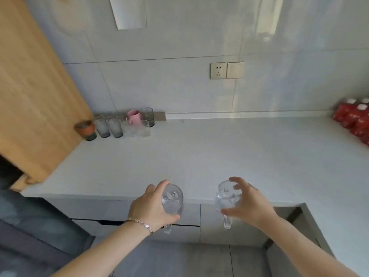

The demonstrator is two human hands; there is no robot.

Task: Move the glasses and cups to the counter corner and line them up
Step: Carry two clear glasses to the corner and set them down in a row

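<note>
Carrying 2 clear glasses by their rims, left hand (151, 206) gripping one glass (172, 202) and right hand (247, 200) the other glass (226, 200) off the table (219, 152), you risk slips or knocking the corner row (119, 125).

One wide-angle view from my head, tilted forward and down, my two forearms reaching in from the bottom edge, close to the counter's (219, 156) front edge, facing the tiled wall (179, 80), frame skewed, edges blurred.
</note>
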